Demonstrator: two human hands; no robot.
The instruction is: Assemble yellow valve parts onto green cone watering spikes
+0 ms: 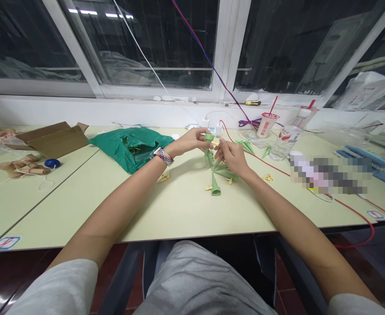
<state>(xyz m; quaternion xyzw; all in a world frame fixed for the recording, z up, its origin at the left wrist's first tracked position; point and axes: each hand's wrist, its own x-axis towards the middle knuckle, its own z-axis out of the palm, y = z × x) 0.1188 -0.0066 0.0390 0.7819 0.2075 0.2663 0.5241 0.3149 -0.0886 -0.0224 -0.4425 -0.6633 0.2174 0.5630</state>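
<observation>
My left hand [194, 141], with a patterned band at its wrist, is closed on a green plastic cone [209, 137] whose wide end faces up. Close beside it, my right hand [230, 155] pinches a small pale-yellow plastic piece [215, 143] against or near the cone's side; whether the two are joined I cannot tell. Below both hands, several more green cones [216, 189] lie on the table with their tips together like a star. Small yellow pieces [208, 188] are scattered round them, some touching the cones.
A torn green plastic bag [113, 146] lies to the left, near a cardboard box [56, 139] and wooden toys [22, 166]. On the right stand a water bottle [286, 140] and a drink cup [267, 126]. A red cable [267, 162] crosses the table [179, 214].
</observation>
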